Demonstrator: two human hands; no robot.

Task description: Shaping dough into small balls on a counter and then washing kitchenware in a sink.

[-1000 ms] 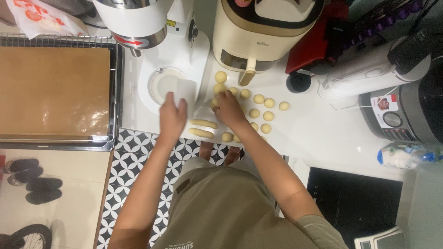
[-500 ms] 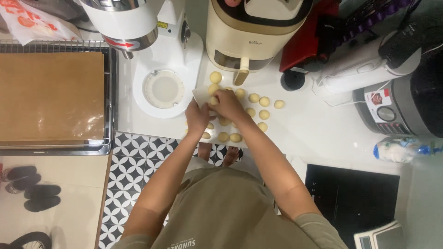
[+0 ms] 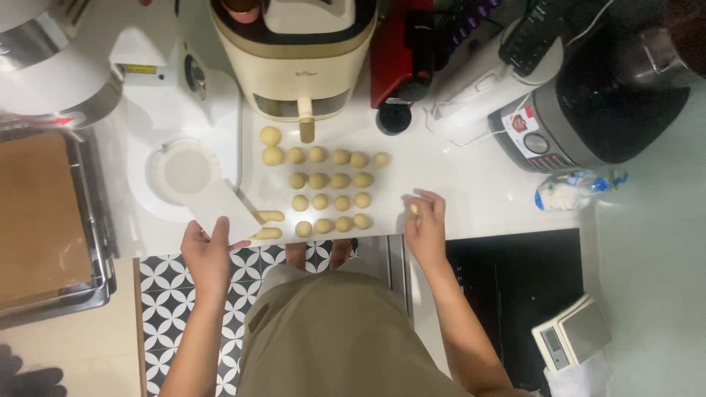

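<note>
Looking down, we see our left hand (image 3: 208, 254) gripping the near edge of a white scraper (image 3: 220, 208), thumb over its lower corner, at the front of the white surface (image 3: 471, 191). The scraper's blade slants up toward the round base of the mixer (image 3: 184, 170). Just right of the scraper lie two dough logs (image 3: 268, 225), one above the other, the lower one almost touching our fingers.

Our right hand (image 3: 426, 224) sits well apart from the left, near the surface's front edge, fingers curled round a small dough piece (image 3: 414, 209) pinched at the fingertips. Between both hands rest the dough balls (image 3: 330, 190) in rows, just left of the right hand. Behind them stands a cream air fryer (image 3: 294, 55). A tray (image 3: 102, 242) sits left of the mixer.
</note>
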